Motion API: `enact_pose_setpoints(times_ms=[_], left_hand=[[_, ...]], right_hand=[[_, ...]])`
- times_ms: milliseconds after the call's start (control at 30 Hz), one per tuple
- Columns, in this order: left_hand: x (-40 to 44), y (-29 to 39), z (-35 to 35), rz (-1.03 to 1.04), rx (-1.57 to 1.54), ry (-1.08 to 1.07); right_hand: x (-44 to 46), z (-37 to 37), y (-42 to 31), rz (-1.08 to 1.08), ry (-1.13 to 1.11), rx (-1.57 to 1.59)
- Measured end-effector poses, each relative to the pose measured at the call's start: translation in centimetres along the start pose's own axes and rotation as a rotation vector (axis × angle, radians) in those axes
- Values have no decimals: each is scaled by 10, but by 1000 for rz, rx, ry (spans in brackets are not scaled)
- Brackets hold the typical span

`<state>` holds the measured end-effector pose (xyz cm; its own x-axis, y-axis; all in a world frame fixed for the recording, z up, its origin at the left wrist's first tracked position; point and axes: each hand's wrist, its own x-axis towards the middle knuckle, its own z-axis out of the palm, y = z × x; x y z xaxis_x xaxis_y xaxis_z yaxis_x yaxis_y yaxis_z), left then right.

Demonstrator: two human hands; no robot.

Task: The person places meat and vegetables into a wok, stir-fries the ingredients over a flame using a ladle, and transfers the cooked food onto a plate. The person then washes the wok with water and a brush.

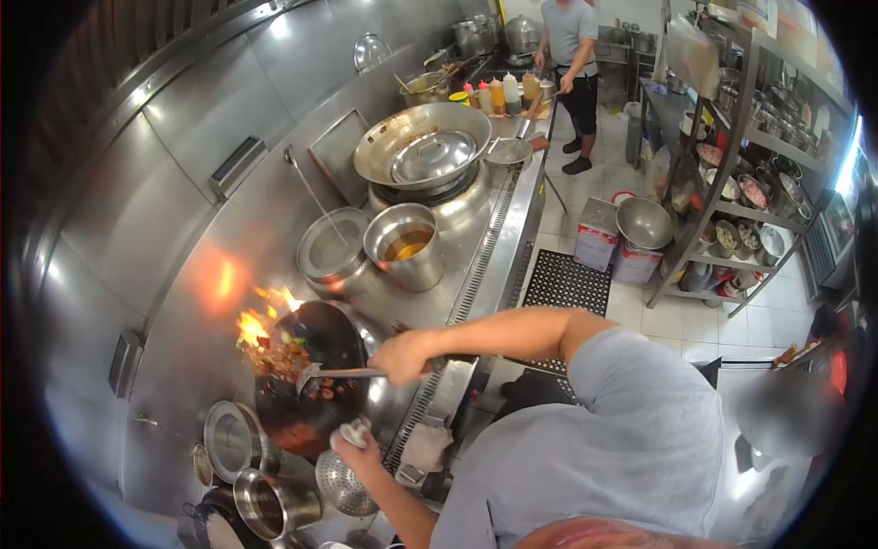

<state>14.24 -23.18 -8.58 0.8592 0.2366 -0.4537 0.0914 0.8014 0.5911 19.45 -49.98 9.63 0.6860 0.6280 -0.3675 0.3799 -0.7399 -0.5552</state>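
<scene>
My right hand (402,357) is closed around the handle of a wok spatula (343,372). The spatula's head reaches into a dark wok (334,334), among browned food pieces (291,355). Flames (259,328) rise at the wok's far edge, and some of the food looks airborne there. My left hand (357,444) is closed at the wok's near edge on a whitish cloth (355,432). The wok's handle is hidden beneath it. Just below that hand lies a perforated strainer (346,482).
Steel pots (274,505) stand left of the wok. Beyond it are a pot of yellowish liquid (402,245), a large wok with a lid (422,142) and squeeze bottles (497,96). Another person (572,55) stands at the counter's far end. A shelf rack (732,165) holds bowls of ingredients.
</scene>
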Motion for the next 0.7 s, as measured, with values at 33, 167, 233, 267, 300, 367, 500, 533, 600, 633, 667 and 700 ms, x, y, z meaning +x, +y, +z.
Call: enact_pose_setpoints(times_ms=[33, 167, 233, 267, 300, 367, 500, 533, 600, 633, 667, 700], left_hand=[[15, 6, -6, -5, 25, 2], [18, 31, 18, -82, 99, -110], [7, 35, 29, -144, 83, -197], [9, 36, 32, -118, 34, -216], [46, 26, 5, 160, 396, -382], [67, 5, -38, 433, 762, -528], [16, -34, -34, -110, -40, -226], [3, -30, -27, -84, 11, -112], [7, -22, -22, 22, -16, -288], [26, -15, -24, 549, 599, -324], [38, -7, -28, 1065, 1226, -332], [40, 4, -33, 1056, 1235, -321]], right_hand=[[-14, -3, -1, 1, -12, 0], [-35, -20, 1, -81, -86, -8], [-21, -18, -3, -60, -167, -108], [6, -12, 0, -62, -179, -106], [40, 0, 10, -111, -130, -195], [65, 26, 4, -97, 41, -266], [54, 42, -7, -62, 321, -139], [50, 40, -7, -68, 357, -89], [31, 15, -2, -107, 212, -108], [7, 0, -11, -71, 80, -49], [-11, -7, -17, -37, -53, 10], [-22, -7, -18, -42, -65, 16]])
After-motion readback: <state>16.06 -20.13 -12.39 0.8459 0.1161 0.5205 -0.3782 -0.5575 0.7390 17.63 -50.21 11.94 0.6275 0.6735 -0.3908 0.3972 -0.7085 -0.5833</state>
